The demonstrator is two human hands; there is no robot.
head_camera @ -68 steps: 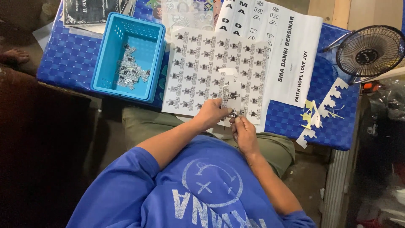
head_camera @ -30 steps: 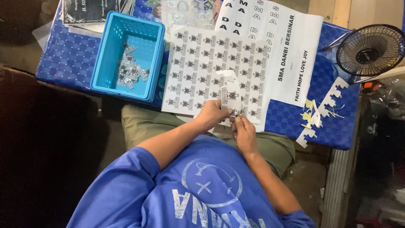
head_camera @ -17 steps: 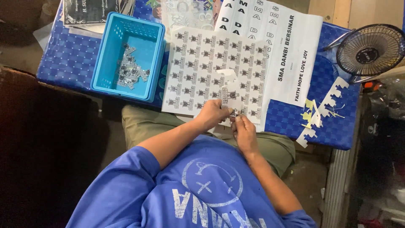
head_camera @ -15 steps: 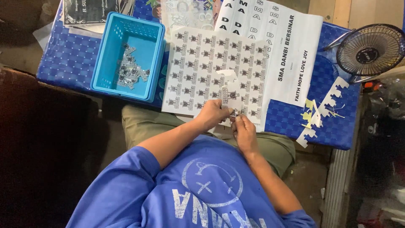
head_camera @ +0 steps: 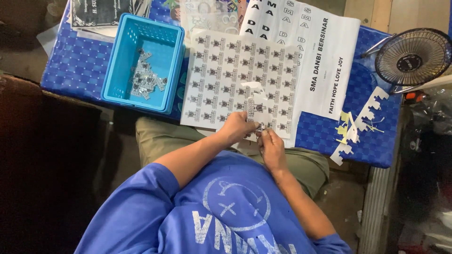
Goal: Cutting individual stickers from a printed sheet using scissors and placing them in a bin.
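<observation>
Both hands meet at the near edge of the sticker sheet on the tabletop. The left hand is curled, pinching a small strip; the right hand closes its fingertips on the same strip. A blue basket sits left.

The person wears a blue short-sleeved shirt with a pale printed circle face and block lettering toward six o'clock. Olive-khaki trousers cover the lap toward twelve o'clock. Both forearms and hands are bare.
</observation>
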